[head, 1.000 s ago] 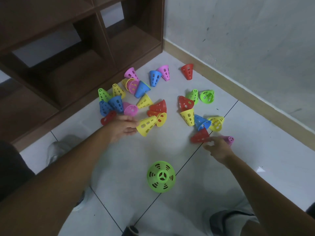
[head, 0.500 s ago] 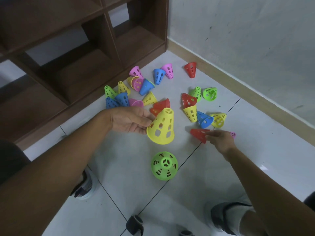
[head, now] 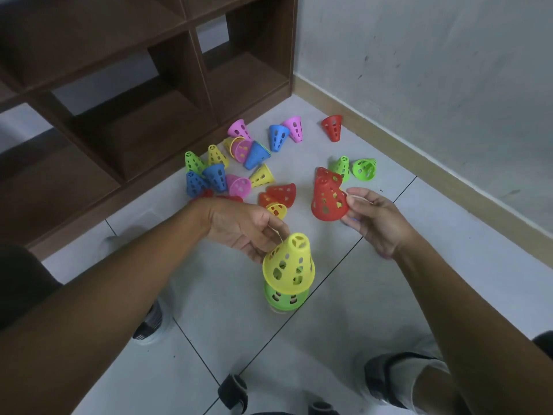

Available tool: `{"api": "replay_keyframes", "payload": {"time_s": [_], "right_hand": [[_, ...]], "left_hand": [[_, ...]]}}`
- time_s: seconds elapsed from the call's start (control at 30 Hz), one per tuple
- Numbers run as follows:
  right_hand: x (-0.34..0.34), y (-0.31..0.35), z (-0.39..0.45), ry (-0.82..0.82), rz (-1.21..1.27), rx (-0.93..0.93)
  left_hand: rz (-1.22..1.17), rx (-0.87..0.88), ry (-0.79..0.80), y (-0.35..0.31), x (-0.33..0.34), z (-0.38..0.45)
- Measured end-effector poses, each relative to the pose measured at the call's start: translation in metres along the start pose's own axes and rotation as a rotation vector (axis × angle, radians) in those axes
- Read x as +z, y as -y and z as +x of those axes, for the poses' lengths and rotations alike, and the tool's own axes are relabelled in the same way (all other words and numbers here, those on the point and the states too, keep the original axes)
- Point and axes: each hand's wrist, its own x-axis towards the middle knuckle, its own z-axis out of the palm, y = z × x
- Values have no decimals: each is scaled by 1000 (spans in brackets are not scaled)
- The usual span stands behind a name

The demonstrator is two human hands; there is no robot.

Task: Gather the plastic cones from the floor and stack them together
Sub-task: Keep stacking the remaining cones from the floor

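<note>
A: What sits nearest?
B: The green cone (head: 285, 298) stands on the floor (head: 227, 295), the yellow cone (head: 289, 262) capping it; the left hand (head: 242, 229) has its grip pinched on the yellow one's side.

A: And beyond the green cone?
B: The right hand (head: 374, 220) grips a red cone (head: 328, 199) above the floor. Farther off, loose cones (head: 239, 163) scatter toward the wooden shelf (head: 149, 85) and wall (head: 434, 85); bare tiles surround the stack.
</note>
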Motion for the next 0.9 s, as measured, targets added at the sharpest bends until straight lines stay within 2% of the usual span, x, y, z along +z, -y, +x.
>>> {"api": "replay_keyframes", "payload": {"time_s": [0.13, 0.23, 0.33, 0.43, 0.6, 0.8, 0.9], "right_hand": [[15, 13, -2, 203, 46, 28], [23, 20, -5, 419, 62, 90], [36, 27, -13, 616, 3, 108], [51, 32, -21, 734, -64, 160], [62, 28, -26, 824, -206, 274], [56, 5, -27, 777, -316, 382], [53, -5, -31, 736, -322, 418]], "left_hand": [[42, -35, -39, 7, 3, 6], [92, -66, -68, 14, 1, 10], [110, -99, -102, 18, -2, 11], [169, -115, -136, 19, -5, 10], [170, -95, -161, 26, -14, 12], [-24, 52, -559, 51, -36, 28], [-120, 109, -689, 56, -43, 41]]}}
